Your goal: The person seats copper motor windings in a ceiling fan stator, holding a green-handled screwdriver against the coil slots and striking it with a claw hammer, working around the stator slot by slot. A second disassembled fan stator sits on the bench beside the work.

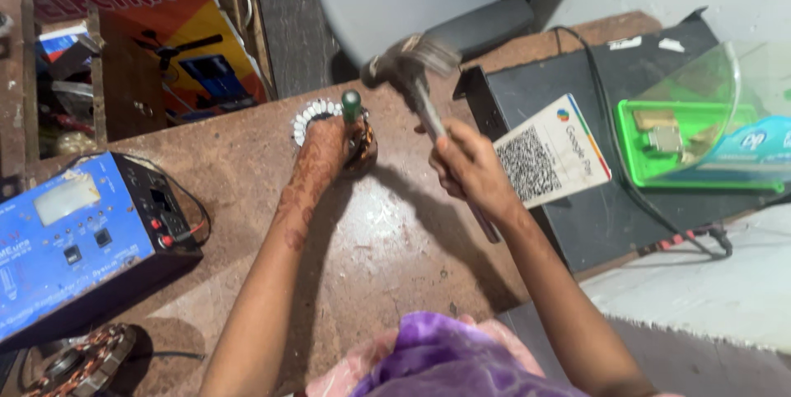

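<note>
Now left hand [328, 146] grips green-handled tool [352, 105] (on stator [311, 115]); right hand [471, 168] grips hammer [412, 59].

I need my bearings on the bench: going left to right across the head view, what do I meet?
Blue box-shaped meter with black front panel → left hand gripping a green-handled tool on a copper-wound stator → right hand holding a metal hammer → white card with a square code → green plastic tray.

Left hand [325, 146] clenched low, arm outstretched; right hand [470, 168] raised (fingers [445, 154] wrapped tight), forearm angled inward.
</note>
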Motion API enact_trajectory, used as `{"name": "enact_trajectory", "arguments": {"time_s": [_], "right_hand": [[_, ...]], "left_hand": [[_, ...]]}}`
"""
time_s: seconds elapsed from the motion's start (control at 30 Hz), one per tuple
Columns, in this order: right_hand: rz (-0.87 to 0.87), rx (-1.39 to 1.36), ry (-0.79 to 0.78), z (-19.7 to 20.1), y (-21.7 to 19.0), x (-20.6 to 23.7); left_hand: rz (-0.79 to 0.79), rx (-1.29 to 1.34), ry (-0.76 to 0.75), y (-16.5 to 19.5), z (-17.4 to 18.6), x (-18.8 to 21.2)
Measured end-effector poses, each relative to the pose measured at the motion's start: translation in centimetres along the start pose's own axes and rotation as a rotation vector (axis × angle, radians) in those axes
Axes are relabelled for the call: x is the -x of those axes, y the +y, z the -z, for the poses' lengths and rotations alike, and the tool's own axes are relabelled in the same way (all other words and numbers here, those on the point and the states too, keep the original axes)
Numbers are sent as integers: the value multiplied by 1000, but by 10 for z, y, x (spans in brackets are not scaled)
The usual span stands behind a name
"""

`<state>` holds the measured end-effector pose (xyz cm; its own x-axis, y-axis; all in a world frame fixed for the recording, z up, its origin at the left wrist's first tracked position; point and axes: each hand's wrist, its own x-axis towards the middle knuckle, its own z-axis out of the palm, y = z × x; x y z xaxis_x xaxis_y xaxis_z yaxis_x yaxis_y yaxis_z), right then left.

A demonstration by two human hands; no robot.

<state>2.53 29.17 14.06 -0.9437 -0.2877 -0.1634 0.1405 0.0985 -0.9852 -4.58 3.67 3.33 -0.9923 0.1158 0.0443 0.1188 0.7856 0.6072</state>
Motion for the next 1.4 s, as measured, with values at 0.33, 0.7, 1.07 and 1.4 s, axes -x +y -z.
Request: {"name": "enact_trajectory", "arguments": {"time_s": [0.33, 0.7, 1.07, 1.4], "right_hand": [[277, 224, 43, 12, -56, 7], [165, 420, 91, 0, -74, 8], [54, 561, -14, -19, -27, -12], [-19, -151, 205, -4, 20, -31]], "left_hand": [[246, 176, -55, 10, -3, -4], [244, 129, -67, 11, -2, 3], [287, 228, -180, 20, -14, 2], [-7, 348, 222, -3, 4, -26]]}}
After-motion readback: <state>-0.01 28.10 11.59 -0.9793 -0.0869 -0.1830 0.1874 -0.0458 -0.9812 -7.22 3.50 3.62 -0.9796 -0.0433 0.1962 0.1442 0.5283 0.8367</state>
